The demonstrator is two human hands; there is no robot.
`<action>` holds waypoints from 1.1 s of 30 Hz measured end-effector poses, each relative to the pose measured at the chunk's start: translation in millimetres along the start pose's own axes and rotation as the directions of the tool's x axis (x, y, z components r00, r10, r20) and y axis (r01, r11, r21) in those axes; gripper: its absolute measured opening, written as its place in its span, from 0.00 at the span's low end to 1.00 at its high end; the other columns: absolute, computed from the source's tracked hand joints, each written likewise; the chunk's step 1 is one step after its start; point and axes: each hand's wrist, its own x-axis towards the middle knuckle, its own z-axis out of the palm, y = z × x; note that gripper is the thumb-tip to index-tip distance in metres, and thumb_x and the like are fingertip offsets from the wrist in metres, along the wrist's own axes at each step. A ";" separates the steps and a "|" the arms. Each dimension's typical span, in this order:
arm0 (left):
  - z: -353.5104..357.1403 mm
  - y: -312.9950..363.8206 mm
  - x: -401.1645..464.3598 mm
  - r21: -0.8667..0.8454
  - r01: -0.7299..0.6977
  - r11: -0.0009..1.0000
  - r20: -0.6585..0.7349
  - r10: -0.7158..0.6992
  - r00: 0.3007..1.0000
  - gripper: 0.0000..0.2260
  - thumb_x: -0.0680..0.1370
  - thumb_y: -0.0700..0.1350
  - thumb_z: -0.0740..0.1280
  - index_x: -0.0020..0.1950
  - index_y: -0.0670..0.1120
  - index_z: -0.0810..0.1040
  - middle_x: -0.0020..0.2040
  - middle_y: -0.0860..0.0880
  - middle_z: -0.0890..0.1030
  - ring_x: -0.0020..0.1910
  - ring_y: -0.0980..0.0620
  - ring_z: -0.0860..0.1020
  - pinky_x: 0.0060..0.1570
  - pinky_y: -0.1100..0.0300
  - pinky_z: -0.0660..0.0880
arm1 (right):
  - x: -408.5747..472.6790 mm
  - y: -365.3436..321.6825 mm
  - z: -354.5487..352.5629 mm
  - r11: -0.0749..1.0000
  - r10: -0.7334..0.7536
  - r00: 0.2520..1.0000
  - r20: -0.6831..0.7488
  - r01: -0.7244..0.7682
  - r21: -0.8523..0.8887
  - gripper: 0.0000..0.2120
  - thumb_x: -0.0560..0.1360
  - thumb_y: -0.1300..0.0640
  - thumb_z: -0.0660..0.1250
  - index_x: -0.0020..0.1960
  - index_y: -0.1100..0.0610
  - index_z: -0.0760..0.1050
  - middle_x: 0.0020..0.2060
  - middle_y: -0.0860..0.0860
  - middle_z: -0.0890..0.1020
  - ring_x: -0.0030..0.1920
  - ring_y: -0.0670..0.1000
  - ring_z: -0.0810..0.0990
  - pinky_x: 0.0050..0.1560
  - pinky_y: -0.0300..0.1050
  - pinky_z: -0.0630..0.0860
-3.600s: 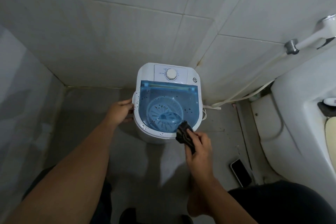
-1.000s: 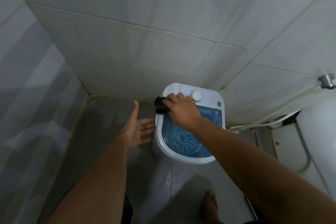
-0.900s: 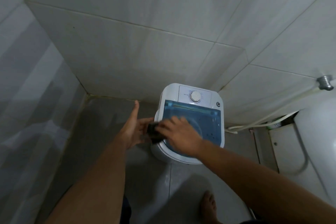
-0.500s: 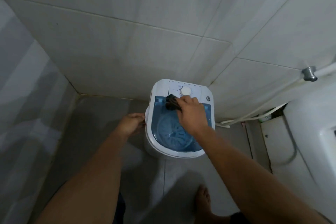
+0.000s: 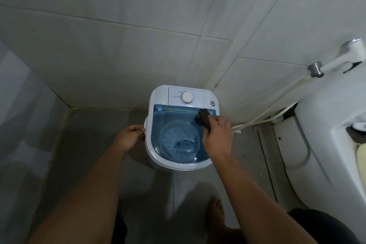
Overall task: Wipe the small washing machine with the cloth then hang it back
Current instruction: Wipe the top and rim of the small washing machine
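A small white washing machine point(image 5: 158, 95) stands on the floor in the tiled corner, with a clear blue lid point(image 5: 174, 125) and a white dial point(image 5: 186, 97) on its back panel. My right hand point(image 5: 217, 136) grips a dark cloth point(image 5: 203, 118) and presses it on the lid's back right corner. My left hand point(image 5: 129, 136) holds the machine's left side, fingers curled at a side handle.
A white toilet point(image 5: 326, 144) fills the right side, with a spray hose point(image 5: 277, 103) running from a wall fitting point(image 5: 315, 69) down behind the machine. Tiled walls close in at the back and left. My bare foot point(image 5: 216, 212) stands on the grey floor.
My right hand has slid the cloth from the lid's back middle to its back right corner. My left hand stays on the machine's left side. The view has shifted slightly.
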 end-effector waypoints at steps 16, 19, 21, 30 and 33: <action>3.0 1.5 -3.4 -0.046 -0.001 0.999 -0.006 0.001 1.000 0.09 0.82 0.38 0.65 0.62 0.40 0.78 0.45 0.42 0.82 0.30 0.54 0.83 0.41 0.60 0.77 | -16.1 38.1 -7.1 0.997 -0.032 0.999 -0.008 0.032 0.077 0.20 0.74 0.59 0.67 0.66 0.57 0.78 0.56 0.57 0.78 0.53 0.62 0.76 0.55 0.60 0.78; -0.5 0.0 3.3 -0.033 0.013 0.999 0.025 -0.012 1.000 0.13 0.82 0.39 0.66 0.65 0.38 0.77 0.53 0.38 0.82 0.40 0.50 0.81 0.46 0.58 0.76 | -70.3 16.9 9.5 0.980 -0.185 0.982 0.042 0.181 0.081 0.24 0.71 0.56 0.67 0.68 0.53 0.75 0.59 0.54 0.78 0.54 0.59 0.75 0.55 0.58 0.77; -1.9 -1.0 4.8 -0.032 0.012 0.999 0.028 -0.011 1.000 0.13 0.81 0.40 0.66 0.65 0.39 0.78 0.56 0.38 0.83 0.42 0.49 0.81 0.52 0.54 0.77 | -96.9 -3.5 11.9 0.880 -0.468 0.871 0.147 0.444 0.170 0.25 0.72 0.56 0.68 0.69 0.51 0.73 0.60 0.52 0.78 0.55 0.58 0.76 0.55 0.55 0.77; -0.4 -0.4 1.0 -0.039 0.010 0.999 0.018 -0.010 1.000 0.11 0.81 0.40 0.66 0.63 0.40 0.78 0.56 0.38 0.82 0.52 0.43 0.81 0.65 0.46 0.74 | -79.8 32.2 2.5 0.993 -0.048 0.998 -0.034 0.051 0.103 0.24 0.71 0.58 0.68 0.67 0.53 0.75 0.59 0.54 0.78 0.55 0.58 0.75 0.53 0.60 0.77; -2.9 0.7 3.4 -0.009 0.010 1.000 0.042 -0.009 0.999 0.14 0.81 0.40 0.66 0.66 0.39 0.77 0.57 0.39 0.82 0.50 0.44 0.81 0.60 0.48 0.76 | -119.8 -5.7 22.7 0.942 -0.324 0.944 0.067 0.315 0.113 0.26 0.70 0.56 0.71 0.68 0.51 0.74 0.58 0.52 0.77 0.53 0.57 0.76 0.51 0.56 0.78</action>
